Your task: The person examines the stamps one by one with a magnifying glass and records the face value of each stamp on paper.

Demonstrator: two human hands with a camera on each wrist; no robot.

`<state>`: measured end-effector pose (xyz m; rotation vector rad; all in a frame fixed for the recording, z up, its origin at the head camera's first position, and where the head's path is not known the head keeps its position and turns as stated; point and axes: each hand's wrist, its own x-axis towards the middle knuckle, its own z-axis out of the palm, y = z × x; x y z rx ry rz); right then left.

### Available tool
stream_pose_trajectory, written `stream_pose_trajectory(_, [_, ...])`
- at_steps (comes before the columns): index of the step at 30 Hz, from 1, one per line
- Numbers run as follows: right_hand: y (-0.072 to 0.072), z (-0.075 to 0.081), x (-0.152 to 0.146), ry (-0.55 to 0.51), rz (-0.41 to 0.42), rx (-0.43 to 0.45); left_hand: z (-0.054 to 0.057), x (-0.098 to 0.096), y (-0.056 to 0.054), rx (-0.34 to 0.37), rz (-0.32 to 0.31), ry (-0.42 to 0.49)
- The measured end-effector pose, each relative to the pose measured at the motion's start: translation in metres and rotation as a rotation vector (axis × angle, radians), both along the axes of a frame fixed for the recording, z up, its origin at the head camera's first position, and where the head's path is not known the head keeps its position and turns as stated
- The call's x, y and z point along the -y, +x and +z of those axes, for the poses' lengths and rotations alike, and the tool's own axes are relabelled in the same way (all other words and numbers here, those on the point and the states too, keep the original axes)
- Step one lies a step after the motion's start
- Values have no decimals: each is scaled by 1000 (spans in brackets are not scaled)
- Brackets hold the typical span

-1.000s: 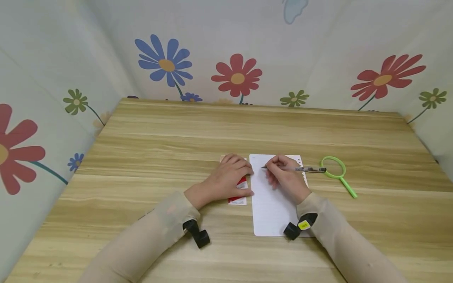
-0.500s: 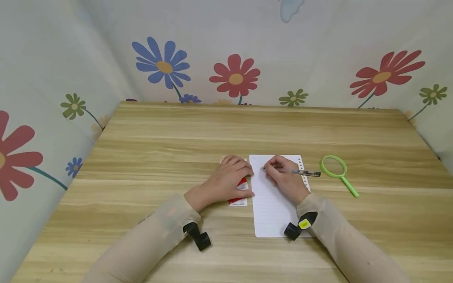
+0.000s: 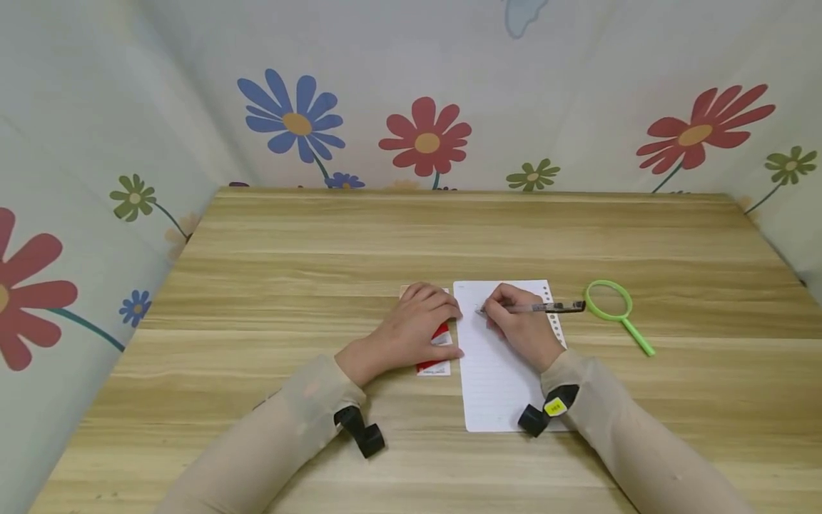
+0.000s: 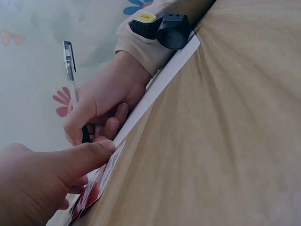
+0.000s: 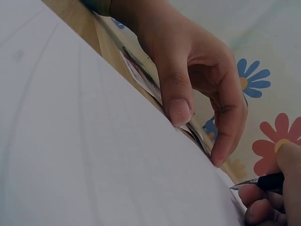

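Note:
My right hand (image 3: 523, 325) pinches a pen (image 3: 552, 308) with a clear barrel and dark end, its tip at the upper left of a white lined sheet of paper (image 3: 497, 385). In the right wrist view the pen (image 5: 270, 182) shows a dark grip and pointed metal tip close to the paper. My left hand (image 3: 404, 328) lies over a flat red and white printed item (image 3: 433, 368), most of it hidden under the palm. Its thumb and fingertips reach the sheet's left edge. Relaxed, gently bent fingers show on the left hand (image 5: 197, 80) in the right wrist view.
A green magnifying glass (image 3: 619, 318) lies right of the paper, near the pen's end. The wood-grained table (image 3: 321, 235) runs back to a wall sheet printed with flowers (image 3: 427, 143). Black wrist cameras (image 3: 366, 437) are strapped to both sleeves.
The pen tip has shifted slightly on the paper and the pen's back end has swung a little. Small faint marks show by the tip. The left hand stays put; the view shifts slightly.

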<state>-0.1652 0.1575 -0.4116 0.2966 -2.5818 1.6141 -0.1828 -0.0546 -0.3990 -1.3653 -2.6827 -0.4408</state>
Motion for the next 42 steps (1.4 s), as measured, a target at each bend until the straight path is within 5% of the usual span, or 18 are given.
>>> stream_pose_trajectory(12, [12,29,6,14,-26,51,3,-3,-2,6,-5,-14])
stream_pose_trajectory(17, [4,18,3,-11,-17,70,4,-2,-2,11,-4,-10])
stream_pose_trajectory(22, [-1,7,-1,-27,-113,36,4,0,-2,27,-2,-9])
stream_pose_trajectory(42, [-1,8,-2,19,-105,45,5,0,-1,33,1,3])
